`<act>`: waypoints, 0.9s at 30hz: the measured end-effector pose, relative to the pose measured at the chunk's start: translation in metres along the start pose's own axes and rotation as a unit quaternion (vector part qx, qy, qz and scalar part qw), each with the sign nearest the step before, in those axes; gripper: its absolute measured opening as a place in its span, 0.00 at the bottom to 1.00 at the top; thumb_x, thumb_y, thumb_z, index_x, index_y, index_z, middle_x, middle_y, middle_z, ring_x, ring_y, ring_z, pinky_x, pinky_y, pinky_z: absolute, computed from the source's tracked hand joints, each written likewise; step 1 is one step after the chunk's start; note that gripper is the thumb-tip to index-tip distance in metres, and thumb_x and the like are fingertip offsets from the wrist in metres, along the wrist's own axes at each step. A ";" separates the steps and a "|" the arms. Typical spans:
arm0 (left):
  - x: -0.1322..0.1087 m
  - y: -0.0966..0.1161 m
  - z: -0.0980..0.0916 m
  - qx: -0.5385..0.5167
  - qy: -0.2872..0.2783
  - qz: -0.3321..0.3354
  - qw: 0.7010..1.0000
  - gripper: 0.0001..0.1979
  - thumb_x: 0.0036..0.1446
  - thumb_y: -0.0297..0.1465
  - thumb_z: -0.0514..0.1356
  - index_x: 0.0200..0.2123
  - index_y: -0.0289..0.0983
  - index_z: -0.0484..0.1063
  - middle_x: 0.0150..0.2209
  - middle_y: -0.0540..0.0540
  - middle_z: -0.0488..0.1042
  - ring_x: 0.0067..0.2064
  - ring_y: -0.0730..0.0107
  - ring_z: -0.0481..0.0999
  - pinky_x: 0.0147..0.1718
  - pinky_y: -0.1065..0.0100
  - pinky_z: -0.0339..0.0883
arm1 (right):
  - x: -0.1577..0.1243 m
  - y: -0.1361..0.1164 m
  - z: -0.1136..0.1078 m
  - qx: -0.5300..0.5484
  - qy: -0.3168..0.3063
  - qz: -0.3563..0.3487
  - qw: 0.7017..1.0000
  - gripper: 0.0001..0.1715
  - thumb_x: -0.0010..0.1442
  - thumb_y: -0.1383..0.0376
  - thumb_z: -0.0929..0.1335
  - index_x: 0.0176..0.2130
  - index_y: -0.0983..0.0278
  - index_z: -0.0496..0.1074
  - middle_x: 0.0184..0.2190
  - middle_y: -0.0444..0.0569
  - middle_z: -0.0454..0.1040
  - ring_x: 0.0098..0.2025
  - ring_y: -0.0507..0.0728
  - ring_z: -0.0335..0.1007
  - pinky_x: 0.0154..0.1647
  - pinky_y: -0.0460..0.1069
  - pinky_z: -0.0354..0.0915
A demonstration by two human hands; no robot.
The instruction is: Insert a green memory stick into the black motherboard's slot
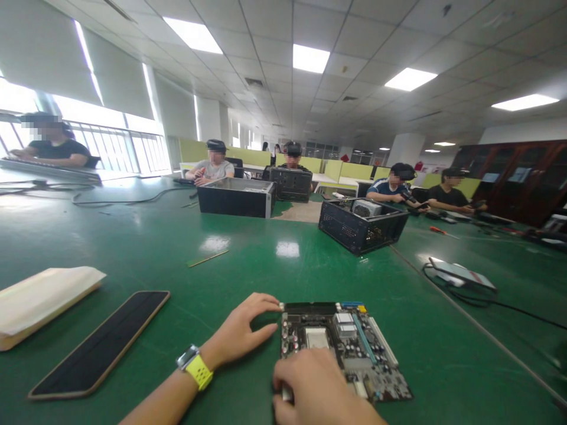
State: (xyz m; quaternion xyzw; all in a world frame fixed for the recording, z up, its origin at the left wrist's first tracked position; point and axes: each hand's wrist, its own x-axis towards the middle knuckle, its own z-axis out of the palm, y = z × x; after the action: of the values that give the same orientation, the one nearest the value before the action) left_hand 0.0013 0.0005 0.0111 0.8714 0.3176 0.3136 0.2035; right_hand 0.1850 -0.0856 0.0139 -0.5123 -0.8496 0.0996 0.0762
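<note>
Several computer cases (237,198) beyond motherboard (352,352); left hand (241,332) spread at edge; right hand (312,382) curled over board, grip unclear.

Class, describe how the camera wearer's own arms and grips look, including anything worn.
The left grip and right grip are gloveless. No sleeve shows on either side. The left wrist wears a squarish watch with a bright yellow-green strap pierced by holes; no watch shows on the right.
</note>
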 end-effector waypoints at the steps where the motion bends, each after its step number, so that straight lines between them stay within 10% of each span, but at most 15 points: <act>1: 0.000 0.000 0.000 0.003 0.004 -0.001 1.000 0.13 0.57 0.33 0.59 0.46 0.41 0.71 0.50 0.43 0.71 0.52 0.59 0.69 0.53 0.57 0.63 | -0.001 0.007 -0.006 -0.003 0.023 0.043 0.999 0.11 0.49 0.58 0.66 0.32 0.57 0.76 0.29 0.48 0.78 0.31 0.57 0.72 0.31 0.49 0.59; 10: -0.001 -0.002 0.001 0.012 0.006 0.002 1.000 0.12 0.57 0.32 0.58 0.45 0.41 0.71 0.50 0.44 0.71 0.51 0.60 0.69 0.53 0.57 0.63 | 0.004 0.099 -0.046 -0.098 0.095 0.316 0.939 0.11 0.51 0.64 0.63 0.31 0.61 0.75 0.32 0.56 0.77 0.34 0.64 0.73 0.30 0.52 0.59; 17: -0.001 0.002 0.000 0.021 -0.003 0.000 1.000 0.13 0.57 0.31 0.59 0.46 0.42 0.71 0.52 0.44 0.69 0.53 0.60 0.68 0.54 0.58 0.62 | -0.003 0.053 -0.040 0.054 0.021 0.140 0.988 0.09 0.50 0.61 0.66 0.25 0.62 0.75 0.24 0.50 0.76 0.29 0.58 0.72 0.26 0.48 0.58; 21: -0.001 0.005 -0.001 0.018 -0.030 0.008 0.999 0.13 0.55 0.33 0.62 0.45 0.42 0.73 0.56 0.43 0.65 0.56 0.58 0.65 0.56 0.57 0.59 | -0.008 0.033 -0.046 0.348 -0.188 -0.006 0.918 0.19 0.54 0.54 0.66 0.43 0.59 0.75 0.27 0.44 0.77 0.21 0.51 0.69 0.21 0.44 0.59; 27: -0.001 0.007 0.000 0.026 -0.066 0.007 0.997 0.15 0.54 0.34 0.62 0.46 0.41 0.74 0.51 0.43 0.71 0.52 0.59 0.68 0.53 0.58 0.62 | 0.012 0.074 -0.036 0.168 0.207 0.093 0.959 0.19 0.55 0.60 0.65 0.46 0.62 0.73 0.46 0.50 0.74 0.49 0.58 0.67 0.51 0.51 0.59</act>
State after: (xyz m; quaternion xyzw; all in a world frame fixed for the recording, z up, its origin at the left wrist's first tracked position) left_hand 0.0038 -0.0047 0.0145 0.8975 0.3057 0.2481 0.1988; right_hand 0.2512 -0.0377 0.0306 -0.5781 -0.7349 0.1395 0.3260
